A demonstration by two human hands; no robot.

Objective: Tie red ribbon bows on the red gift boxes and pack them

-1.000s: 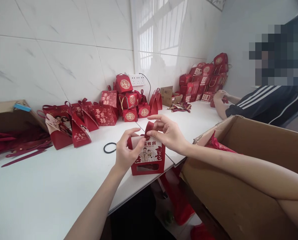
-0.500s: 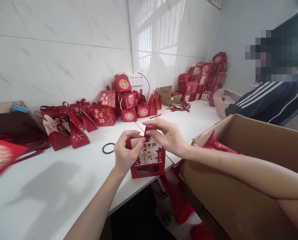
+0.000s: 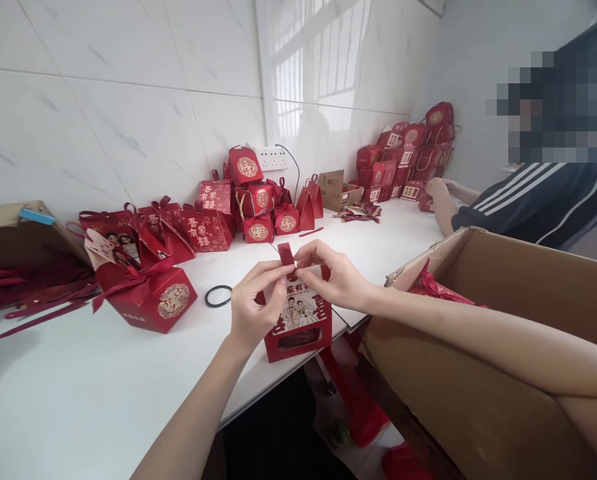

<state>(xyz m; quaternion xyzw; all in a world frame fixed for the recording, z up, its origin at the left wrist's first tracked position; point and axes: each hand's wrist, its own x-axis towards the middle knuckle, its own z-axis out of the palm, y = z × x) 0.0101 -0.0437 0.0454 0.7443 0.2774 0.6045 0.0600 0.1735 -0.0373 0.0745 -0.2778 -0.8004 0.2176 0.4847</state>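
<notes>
Gift box (image 3: 302,315), just below the grip: pinch red ribbon (image 3: 285,254) firmly, left hand (image 3: 255,303) closed; guide alongside with right hand (image 3: 345,280), fingertips nearly together, hold unclear.

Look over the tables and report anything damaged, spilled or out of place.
The large cardboard box looks worn: its rim is ragged at the corners. A black ring lies loose near the left hand, odd among so many red boxes. I see nothing spilled.
</notes>
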